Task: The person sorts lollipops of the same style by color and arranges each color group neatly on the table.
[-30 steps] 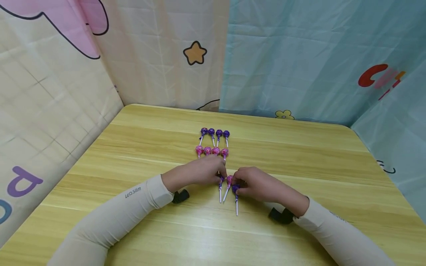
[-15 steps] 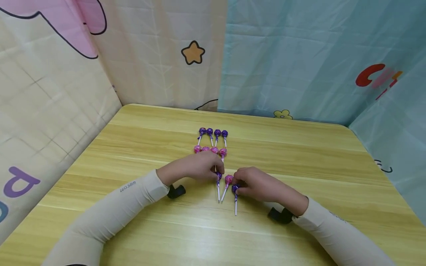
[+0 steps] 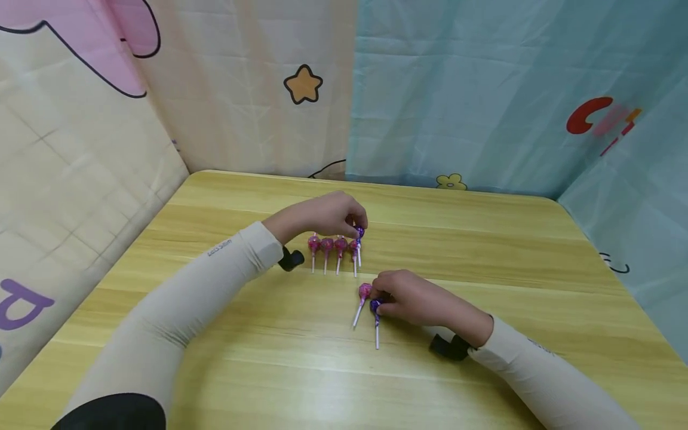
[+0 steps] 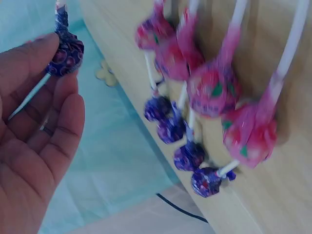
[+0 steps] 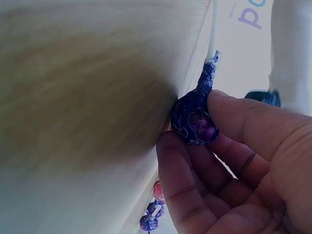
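Note:
My left hand [image 3: 334, 214] pinches a purple-wrapped lollipop [image 4: 66, 56] between thumb and fingers, raised near the right end of a row of pink lollipops [image 3: 326, 245]. Behind that row lie several purple lollipops [image 4: 189, 156], plain in the left wrist view but covered by the hand in the head view. Closer to the front, my right hand [image 3: 412, 297] holds another purple lollipop [image 5: 195, 117] by its wrapped head, thumb on one side and fingers on the other. Just left of it lies a single pink lollipop [image 3: 365, 291], its stick slanting toward the front.
Everything lies on a wood-grain table [image 3: 258, 358]. Printed curtains [image 3: 441, 89] rise along its back and sides. Dark wrist-camera mounts [image 3: 450, 347] sit below each wrist. A dark rounded shape [image 3: 113, 412] shows at the lower left.
My left hand has lifted a purple lollipop from beside the loose pink one and carried it away from me, past the pink row. The right hand stays in place with its purple lollipop.

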Demonstrator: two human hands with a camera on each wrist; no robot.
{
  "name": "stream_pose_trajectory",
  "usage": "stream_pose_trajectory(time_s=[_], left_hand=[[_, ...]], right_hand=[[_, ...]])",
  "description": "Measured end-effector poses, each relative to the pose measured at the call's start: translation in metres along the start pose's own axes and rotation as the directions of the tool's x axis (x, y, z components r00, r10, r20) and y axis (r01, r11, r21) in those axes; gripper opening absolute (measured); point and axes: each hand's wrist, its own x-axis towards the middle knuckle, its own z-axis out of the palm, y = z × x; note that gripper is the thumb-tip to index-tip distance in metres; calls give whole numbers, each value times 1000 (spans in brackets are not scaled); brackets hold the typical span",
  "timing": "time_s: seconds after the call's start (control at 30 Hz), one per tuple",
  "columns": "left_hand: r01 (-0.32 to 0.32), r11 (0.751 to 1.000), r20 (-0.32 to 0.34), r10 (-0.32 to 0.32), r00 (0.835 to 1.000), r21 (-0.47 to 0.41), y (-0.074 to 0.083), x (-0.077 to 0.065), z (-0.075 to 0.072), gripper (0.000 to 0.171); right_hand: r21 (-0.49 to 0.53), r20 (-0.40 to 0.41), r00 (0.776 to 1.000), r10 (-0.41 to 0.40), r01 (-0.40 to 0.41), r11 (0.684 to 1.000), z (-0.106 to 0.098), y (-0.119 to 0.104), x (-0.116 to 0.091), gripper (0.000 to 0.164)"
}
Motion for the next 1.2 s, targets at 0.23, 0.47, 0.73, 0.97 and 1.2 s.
stream_pose_trajectory(time_s=[0.23, 0.47, 0.73, 0.97, 1.2], left_hand=[[24, 1000, -13, -24, 1000, -17, -32, 51, -8, 21], [89, 994, 23, -88, 996, -59, -47, 82, -6, 24], [152, 988, 89, -149, 985, -28, -52, 96, -6, 22], [188, 982, 107, -187, 977, 2, -54, 99, 1, 18], [208, 978, 104, -207, 973, 2, -47, 99, 6, 19]], right_hand=[[3, -6, 1000, 1, -1, 1000, 0, 1, 0, 5], [-6, -16, 1000, -14, 14, 1000, 0, 3, 0, 5], [-23, -4, 1000, -4, 3, 1000, -1, 6, 1, 5], [-31, -4, 1000, -1, 1, 1000, -1, 6, 2, 5], [-28, -8, 1000, -8, 8, 1000, -1, 7, 1, 5]])
